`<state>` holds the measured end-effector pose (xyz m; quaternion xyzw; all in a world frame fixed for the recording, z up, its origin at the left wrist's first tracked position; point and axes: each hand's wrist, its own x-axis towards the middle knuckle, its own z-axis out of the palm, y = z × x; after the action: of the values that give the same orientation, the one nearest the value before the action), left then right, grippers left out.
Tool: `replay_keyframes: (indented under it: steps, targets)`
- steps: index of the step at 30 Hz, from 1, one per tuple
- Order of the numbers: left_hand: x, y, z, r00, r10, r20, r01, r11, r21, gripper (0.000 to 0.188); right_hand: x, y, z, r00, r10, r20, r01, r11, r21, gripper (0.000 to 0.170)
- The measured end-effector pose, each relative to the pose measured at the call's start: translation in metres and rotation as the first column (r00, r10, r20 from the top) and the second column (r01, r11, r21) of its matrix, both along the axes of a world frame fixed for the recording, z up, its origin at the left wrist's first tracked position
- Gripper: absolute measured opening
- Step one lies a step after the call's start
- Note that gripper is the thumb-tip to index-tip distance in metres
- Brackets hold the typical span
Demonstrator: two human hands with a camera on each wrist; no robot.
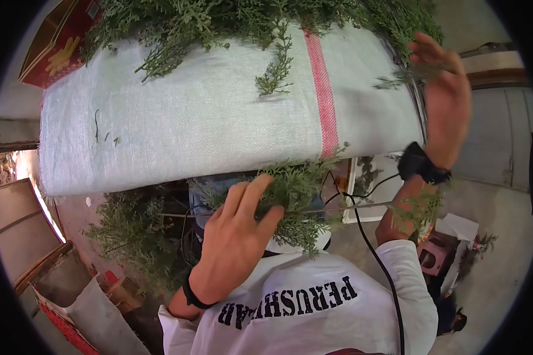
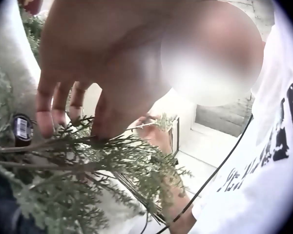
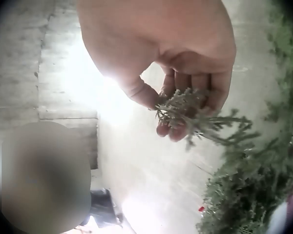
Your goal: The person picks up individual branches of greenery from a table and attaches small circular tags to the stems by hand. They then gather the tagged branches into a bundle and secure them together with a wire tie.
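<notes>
In the head view my left hand (image 1: 234, 228) holds a leafy evergreen branch (image 1: 299, 189) by its long thin stem, close in front of my chest. The left wrist view has the thumb and fingertips on the branch (image 2: 112, 158), its scaly green foliage spreading below them. My right hand (image 1: 447, 100) is raised at the far right, beside the white sack, and is blurred. Between its thumb and fingers it pinches a small sprig (image 3: 183, 107), which shows clearly in the right wrist view.
A white woven sack (image 1: 219, 118) with a pink stripe lies ahead, cut greenery (image 1: 189, 23) piled along its far side. A red box (image 1: 56, 56) stands at the back left. More branches (image 1: 130, 231) lie lower left. A black cable (image 1: 380, 254) runs down past my right arm.
</notes>
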<state>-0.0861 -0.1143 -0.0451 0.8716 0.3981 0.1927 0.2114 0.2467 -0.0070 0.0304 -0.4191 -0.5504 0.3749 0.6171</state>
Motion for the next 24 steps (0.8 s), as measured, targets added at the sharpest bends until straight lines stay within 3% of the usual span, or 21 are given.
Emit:
replay_keyframes:
  steps: [1,3,5,6,8,9,10,11,12,14,18,22,24]
  targets:
    - [0.001,0.003,-0.002,0.995,0.026,0.099,-0.017,0.996,-0.083,0.016,-0.003,-0.014,0.012,0.995,-0.097,0.0,0.096,0.994,0.042,0.015]
    - [0.002,0.005,-0.007,0.954,0.106,0.281,-0.031,0.965,-0.261,0.014,0.022,-0.04,0.039,0.998,0.058,-0.014,-0.056,0.995,0.08,0.024]
    - [-0.001,0.007,-0.012,0.939,0.109,0.325,0.02,0.929,-0.369,0.013,0.016,-0.069,0.063,0.992,-0.124,0.037,0.122,0.991,0.052,0.026]
    - [-0.001,0.01,-0.016,0.92,0.108,0.378,0.077,0.893,-0.444,0.013,0.012,-0.077,0.071,0.993,-0.112,0.048,0.11,0.993,0.043,0.026]
    - [0.002,0.015,-0.019,0.89,0.129,0.436,0.131,0.846,-0.516,0.012,0.007,-0.088,0.083,0.945,0.233,0.229,-0.224,0.973,-0.065,0.037]
    - [0.002,0.019,-0.02,0.881,0.109,0.459,0.193,0.805,-0.562,0.012,-0.011,-0.091,0.073,0.906,0.076,0.417,-0.114,0.991,0.067,0.033]
    - [0.002,0.023,-0.021,0.872,0.089,0.482,0.254,0.758,-0.6,0.012,-0.033,-0.093,0.06,0.819,-0.104,0.564,-0.028,0.975,0.221,0.031]
    - [0.002,0.022,-0.022,0.858,0.083,0.507,0.31,0.703,-0.64,0.013,-0.057,-0.083,0.059,0.645,0.048,0.763,-0.264,0.951,0.164,0.027]
    - [0.002,0.023,-0.023,0.857,0.088,0.508,0.31,0.7,-0.643,0.013,-0.079,-0.075,0.059,0.403,0.152,0.902,-0.461,0.886,0.057,0.023]
    - [0.002,0.022,-0.025,0.835,0.105,0.54,0.349,0.659,-0.667,0.013,-0.109,-0.08,0.039,0.425,0.245,0.871,-0.313,0.943,-0.112,0.015]
    - [-0.001,0.023,-0.031,0.818,0.108,0.565,0.392,0.614,-0.685,0.014,-0.111,-0.073,-0.004,0.373,0.372,0.85,-0.294,0.916,-0.272,0.019]
    - [0.0,0.021,-0.034,0.825,0.117,0.554,0.429,0.509,-0.746,0.012,-0.112,-0.077,-0.026,0.412,0.545,0.73,-0.275,0.839,-0.47,0.021]
    - [-0.002,0.024,-0.032,0.836,0.115,0.537,0.431,0.468,-0.771,0.011,-0.112,-0.08,-0.032,0.508,0.579,0.638,-0.237,0.806,-0.542,0.019]
